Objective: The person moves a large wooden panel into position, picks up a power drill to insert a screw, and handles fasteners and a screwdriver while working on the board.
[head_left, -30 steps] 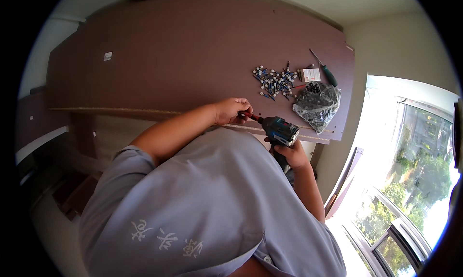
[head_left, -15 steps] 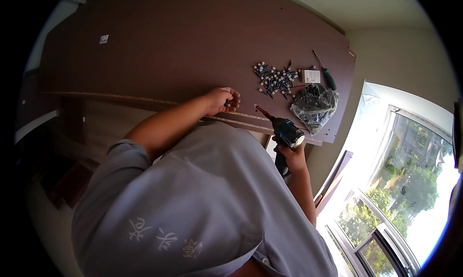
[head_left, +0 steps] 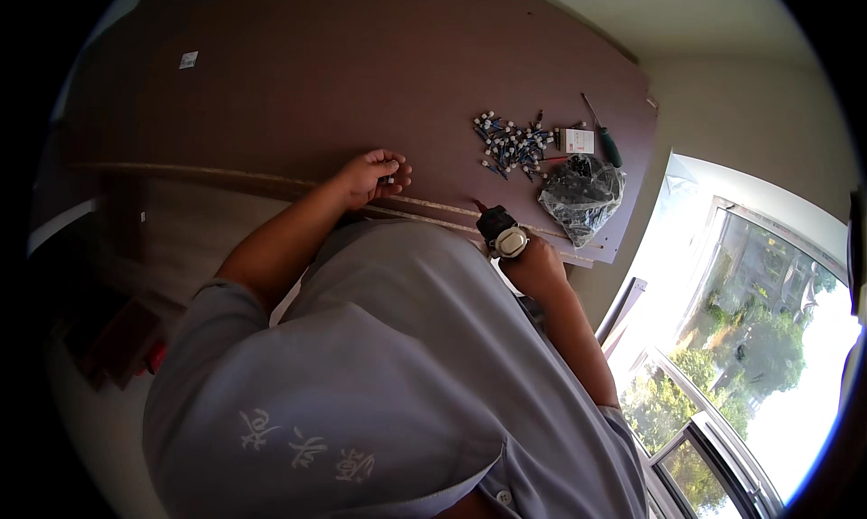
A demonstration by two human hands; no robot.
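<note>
My left hand (head_left: 370,177) is over the near edge of a large brown panel (head_left: 298,76), its fingers curled on a small light-and-dark fitting (head_left: 386,180) whose kind I cannot make out. My right hand (head_left: 539,264) grips a dark cordless drill (head_left: 496,223) at the panel's near edge, right of my left hand. The drill's reddish bit (head_left: 480,204) points away from me over the panel; its handle is mostly hidden. Beyond the drill lies a loose pile of furniture connecting bolts (head_left: 517,147) with pale ends and blue parts.
Right of the pile are a small white box (head_left: 578,140), a clear plastic bag (head_left: 585,198) of dark small parts and a green-handled screwdriver (head_left: 610,146). A small white label (head_left: 188,60) is stuck on the panel's left part. A bright window (head_left: 750,320) stands at the right.
My left hand has moved left along the panel's edge. The drill has shifted left and turned, so its rear end faces up more and its bit points further away from me.
</note>
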